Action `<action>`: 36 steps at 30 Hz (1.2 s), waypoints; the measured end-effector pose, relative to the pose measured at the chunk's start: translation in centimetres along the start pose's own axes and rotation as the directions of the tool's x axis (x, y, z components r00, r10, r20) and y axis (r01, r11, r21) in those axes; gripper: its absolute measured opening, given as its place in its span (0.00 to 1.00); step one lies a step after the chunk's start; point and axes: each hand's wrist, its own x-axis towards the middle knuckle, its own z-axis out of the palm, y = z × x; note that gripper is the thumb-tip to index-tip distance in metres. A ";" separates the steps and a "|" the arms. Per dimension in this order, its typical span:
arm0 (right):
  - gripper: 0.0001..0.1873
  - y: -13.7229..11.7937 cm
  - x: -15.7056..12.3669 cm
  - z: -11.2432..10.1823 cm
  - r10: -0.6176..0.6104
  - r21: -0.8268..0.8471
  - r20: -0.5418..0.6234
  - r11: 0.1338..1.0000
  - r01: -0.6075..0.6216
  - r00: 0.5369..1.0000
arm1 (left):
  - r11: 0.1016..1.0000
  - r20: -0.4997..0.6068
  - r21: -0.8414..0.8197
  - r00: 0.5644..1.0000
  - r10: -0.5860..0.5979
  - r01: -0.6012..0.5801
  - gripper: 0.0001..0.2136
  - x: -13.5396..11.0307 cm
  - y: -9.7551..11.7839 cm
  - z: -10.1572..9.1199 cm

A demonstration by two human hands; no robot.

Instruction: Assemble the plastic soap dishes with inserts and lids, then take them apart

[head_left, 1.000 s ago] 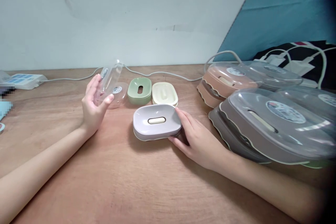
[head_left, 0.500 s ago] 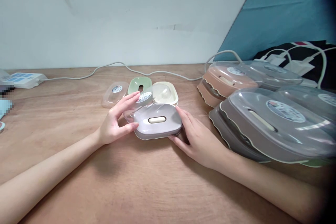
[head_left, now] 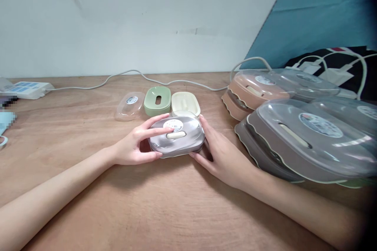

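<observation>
A grey oval soap box (head_left: 165, 144) with a cream bar showing in its slot sits on the table in front of me. Its clear lid (head_left: 193, 124), which bears a round sticker, now lies over the top. My left hand (head_left: 137, 143) grips the lid at the left side, a finger on the sticker and the thumb at the front edge. Around the right end of the box curls my right hand (head_left: 219, 151), thumb low at the front. Just behind are a green slotted soap box part (head_left: 157, 109) and a cream tray (head_left: 184, 102).
Another clear lid (head_left: 129, 111) lies left of the green part. Lidded grey boxes (head_left: 271, 137) and orange boxes (head_left: 244, 90) are stacked at the right. A white cable (head_left: 103, 82) runs along the wall from a power strip (head_left: 31, 89).
My left hand has brought the clear lid right and down onto the grey soap box, uncovering the green part and cream tray behind. My right hand has stayed in place.
</observation>
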 end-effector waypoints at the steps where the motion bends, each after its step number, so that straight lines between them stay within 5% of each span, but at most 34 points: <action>1: 0.43 0.0 0.0 0.0 -0.009 0.007 -0.003 1.000 0.009 1.000 | 1.000 0.002 -0.001 1.000 0.007 -0.007 0.27 0.0 0.0 0.0; 9: 0.40 -0.5 0.2 -0.6 0.082 0.164 0.034 0.983 -0.086 0.996 | 0.998 -0.050 0.036 0.998 0.043 -0.042 0.23 0.0 0.2 0.1; 22: 0.38 -0.4 0.2 -0.8 0.054 0.181 0.022 0.982 -0.057 0.998 | 0.999 0.097 -0.018 0.994 0.039 -0.037 0.20 0.5 0.4 -0.6; 26: 0.37 -0.3 0.2 -0.9 0.072 0.197 0.031 0.977 -0.076 0.997 | 0.997 0.027 0.043 0.998 0.061 -0.062 0.24 0.4 0.0 0.0; 31: 0.36 -0.1 0.2 -0.6 0.037 0.254 -0.005 0.967 -0.034 0.999 | 0.997 -0.036 0.053 0.998 -0.047 0.049 0.34 0.2 0.0 0.5; 36: 0.34 0.1 0.2 -0.6 0.005 0.283 -0.025 0.959 0.002 1.000 | 0.995 -0.002 0.025 0.995 -0.101 0.101 0.31 0.1 0.2 0.3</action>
